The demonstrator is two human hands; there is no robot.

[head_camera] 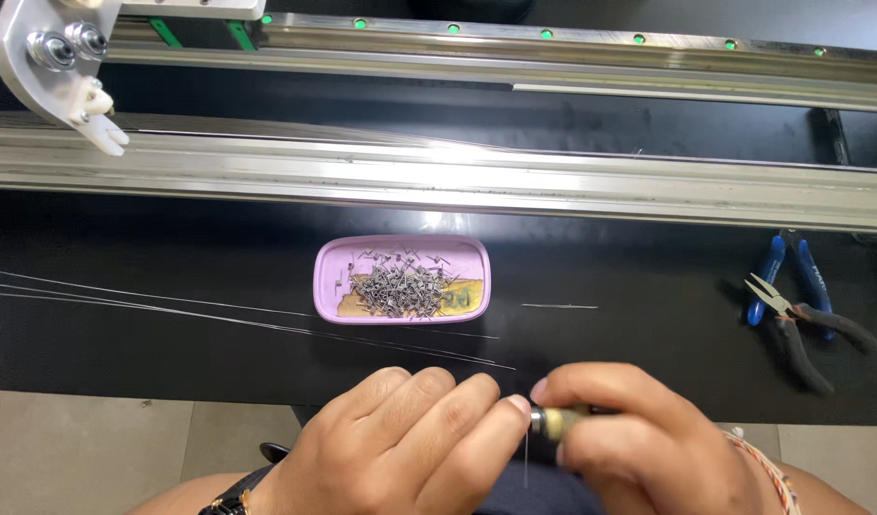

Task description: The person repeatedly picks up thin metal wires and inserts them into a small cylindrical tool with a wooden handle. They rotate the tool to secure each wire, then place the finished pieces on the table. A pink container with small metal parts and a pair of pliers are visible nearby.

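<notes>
My right hand (648,439) grips a small cylindrical tool (556,421) with a metal tip, held near the table's front edge. My left hand (400,443) meets it, fingertips pinched at the tool's tip where a thin wire (526,463) hangs down. Just beyond my hands a pink tray (329,277) holds several small bent metal pieces (400,286).
Long thin wires (219,310) lie across the black tabletop from the left toward the middle. A short wire piece (559,306) lies right of the tray. Blue-handled pliers (808,277) and black-handled cutters (791,324) rest at the right. Metal rails (457,176) and a bracket (52,57) run behind.
</notes>
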